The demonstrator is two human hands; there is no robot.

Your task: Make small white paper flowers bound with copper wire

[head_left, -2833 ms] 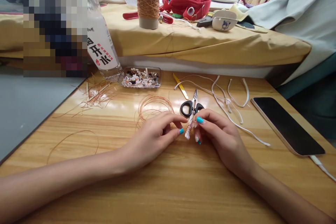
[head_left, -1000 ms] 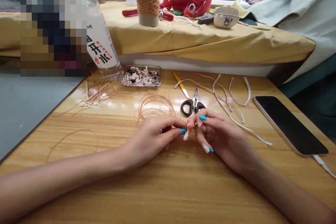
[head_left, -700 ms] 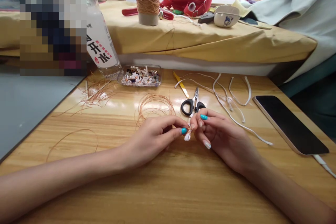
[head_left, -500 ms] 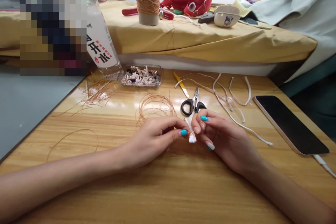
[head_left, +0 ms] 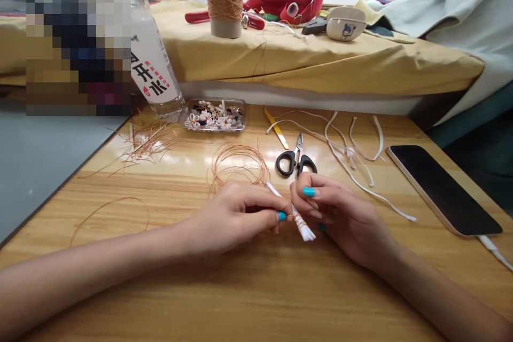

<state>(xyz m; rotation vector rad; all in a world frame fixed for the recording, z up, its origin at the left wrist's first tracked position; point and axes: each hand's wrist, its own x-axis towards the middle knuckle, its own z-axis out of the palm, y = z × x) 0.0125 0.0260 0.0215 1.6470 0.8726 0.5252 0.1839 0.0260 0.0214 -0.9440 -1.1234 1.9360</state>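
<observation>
Both hands meet at the frame's centre: left hand (head_left: 236, 216) and right hand (head_left: 340, 219) pinch a white strip (head_left: 294, 215) bound with copper wire. Scissors (head_left: 295, 160) lie just above them on the table (head_left: 256, 288).

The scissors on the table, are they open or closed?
Closed. The scissors lie flat on the table with both blades together in one point and the two black handle loops side by side, just beyond the right hand.

Bottle (head_left: 150, 72) label: black "开水", red logo mark below.
</observation>
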